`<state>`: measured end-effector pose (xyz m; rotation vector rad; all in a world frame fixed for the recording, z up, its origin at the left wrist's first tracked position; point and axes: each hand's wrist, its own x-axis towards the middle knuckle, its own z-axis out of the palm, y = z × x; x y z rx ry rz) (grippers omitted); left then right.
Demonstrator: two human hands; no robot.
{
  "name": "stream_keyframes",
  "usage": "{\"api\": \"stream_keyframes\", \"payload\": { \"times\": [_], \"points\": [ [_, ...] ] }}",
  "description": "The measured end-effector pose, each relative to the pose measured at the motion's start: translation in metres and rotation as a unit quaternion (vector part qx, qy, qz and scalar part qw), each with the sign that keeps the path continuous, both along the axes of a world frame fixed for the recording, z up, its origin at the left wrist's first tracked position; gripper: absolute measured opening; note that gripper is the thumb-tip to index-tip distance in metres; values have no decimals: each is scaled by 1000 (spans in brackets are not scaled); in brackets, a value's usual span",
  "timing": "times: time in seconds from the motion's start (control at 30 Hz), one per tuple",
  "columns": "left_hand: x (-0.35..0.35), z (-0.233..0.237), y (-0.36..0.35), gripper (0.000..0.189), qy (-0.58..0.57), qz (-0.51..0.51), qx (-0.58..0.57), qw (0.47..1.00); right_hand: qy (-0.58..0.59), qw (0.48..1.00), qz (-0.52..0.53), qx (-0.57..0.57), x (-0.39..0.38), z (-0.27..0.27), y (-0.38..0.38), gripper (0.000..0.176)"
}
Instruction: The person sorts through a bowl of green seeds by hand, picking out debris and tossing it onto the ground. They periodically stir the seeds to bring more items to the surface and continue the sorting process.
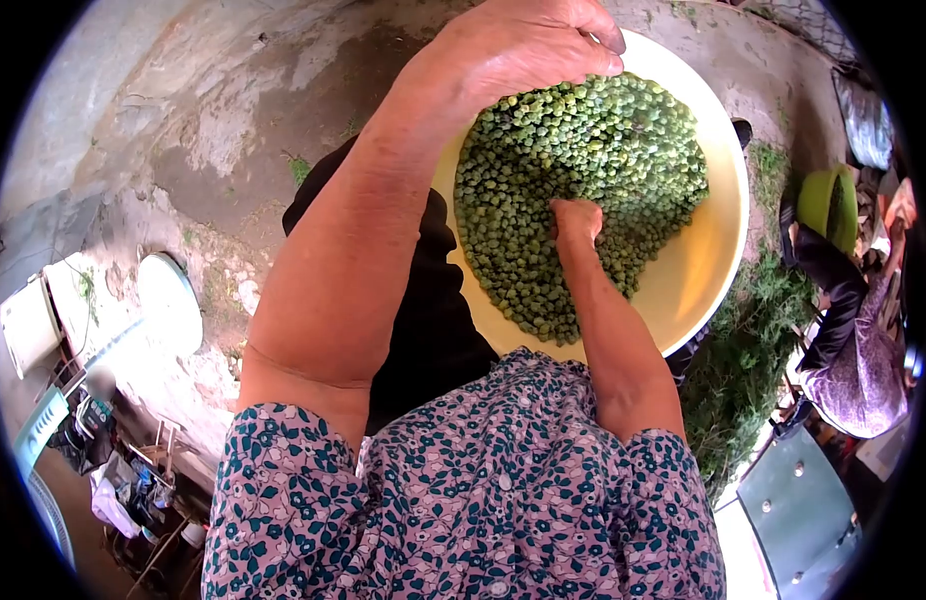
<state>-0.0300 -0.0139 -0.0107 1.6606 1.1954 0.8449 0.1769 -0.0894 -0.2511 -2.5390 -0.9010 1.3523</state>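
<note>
A wide pale yellow basin (pixel 725 215) holds a heap of small round green pods or buds (pixel 518 250); their exact kind is not clear. Over the basin's far left rim is my left hand (pixel 538 45), with its fingers curled and thumb tip close to the fingertips. Whether it grips the rim or something small is hidden. My right hand (pixel 579 218) reaches down into the middle of the green heap, its thumb side showing and its fingers out of sight. Dark trousers lie under the basin, which tilts toward my right side.
To the right, another person (pixel 863 370) in patterned clothing sits near a green bucket (pixel 828 208). Green plants (pixel 748 350) grow beside the basin. A grey-green panel (pixel 798 510) stands lower right. At left are a white round lid (pixel 170 305), a white container (pixel 30 327) and clutter.
</note>
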Motion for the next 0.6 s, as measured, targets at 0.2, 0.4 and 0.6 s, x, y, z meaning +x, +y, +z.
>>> {"api": "stream_keyframes", "payload": {
  "times": [0.2,0.4,0.6],
  "points": [
    [-6,1,-4,17,-39,-9,-6,999,213,976,-23,45,15,31,-9,11],
    [-4,6,-2,18,20,1,-10,1000,334,941,-12,48,42,49,-25,11],
    [9,-24,-9,22,-19,20,-30,999,453,888,-12,74,45,86,-37,14]
  ]
}}
